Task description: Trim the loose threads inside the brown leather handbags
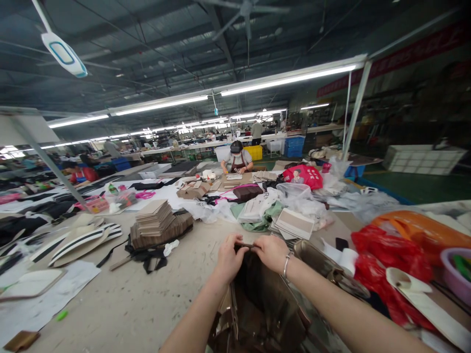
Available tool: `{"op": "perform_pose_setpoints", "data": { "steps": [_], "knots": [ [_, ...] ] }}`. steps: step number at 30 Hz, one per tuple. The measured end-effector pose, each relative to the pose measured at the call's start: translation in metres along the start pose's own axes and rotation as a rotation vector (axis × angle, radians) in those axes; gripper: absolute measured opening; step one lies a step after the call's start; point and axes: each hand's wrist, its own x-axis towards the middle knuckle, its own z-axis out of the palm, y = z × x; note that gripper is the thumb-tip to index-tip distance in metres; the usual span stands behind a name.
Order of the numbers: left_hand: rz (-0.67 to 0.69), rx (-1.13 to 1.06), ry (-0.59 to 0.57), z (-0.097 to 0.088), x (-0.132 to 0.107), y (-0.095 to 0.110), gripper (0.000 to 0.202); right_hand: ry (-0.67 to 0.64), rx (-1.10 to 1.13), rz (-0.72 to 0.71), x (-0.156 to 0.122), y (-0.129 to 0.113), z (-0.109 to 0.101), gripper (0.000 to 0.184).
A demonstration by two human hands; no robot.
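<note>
Bronze bag (pixel 265 304), mouth open, dark inside, both hands' fingers (pixel 235 243) pinching its top edge

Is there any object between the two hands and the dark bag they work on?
Nothing visible is between them. The left hand and the right hand both already pinch the top edge of the dark brown bag, fingers closed on it. The stack of cardboard pieces lies apart, farther left on the table.
</note>
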Motion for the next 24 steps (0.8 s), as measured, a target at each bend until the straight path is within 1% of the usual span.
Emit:
{"op": "perform_pose_setpoints", "data": {
  "steps": [2,3,4,6,9,11,14,18,24],
  "knots": [
    [-0.048,-0.096,-0.026,-0.005,-0.001,-0.005,0.05,0.009,-0.009,-0.002,-0.001,0.0,-0.001,0.029],
    [-0.076,-0.119,-0.052,-0.008,-0.002,-0.009,0.057,0.009,-0.009,-0.009,-0.001,0.0,-0.001,0.028],
    [-0.102,-0.125,-0.076,-0.012,-0.003,-0.012,0.06,0.008,-0.006,-0.015,-0.002,0.0,-0.001,0.029],
    [-0.125,-0.114,-0.116,-0.021,-0.004,-0.018,0.057,0.004,0.004,-0.021,-0.002,0.002,-0.001,0.029],
    [-0.103,-0.087,-0.183,-0.033,-0.005,-0.022,0.046,-0.004,0.011,-0.02,-0.001,0.004,0.0,0.028],
    [-0.091,-0.073,-0.225,-0.039,-0.005,-0.021,0.04,0.0,0.008,-0.03,0.0,0.004,0.001,0.028],
    [-0.036,-0.006,-0.24,-0.045,-0.005,-0.016,0.033,0.015,-0.001,-0.058,-0.001,0.002,0.001,0.03],
    [0.088,0.074,-0.236,-0.044,-0.004,-0.011,0.029,0.011,-0.001,-0.057,-0.002,-0.002,0.001,0.03],
    [0.108,0.161,-0.165,-0.029,-0.001,-0.008,0.021,0.001,0.012,-0.027,-0.003,-0.002,0.001,0.028]
  ]
}}
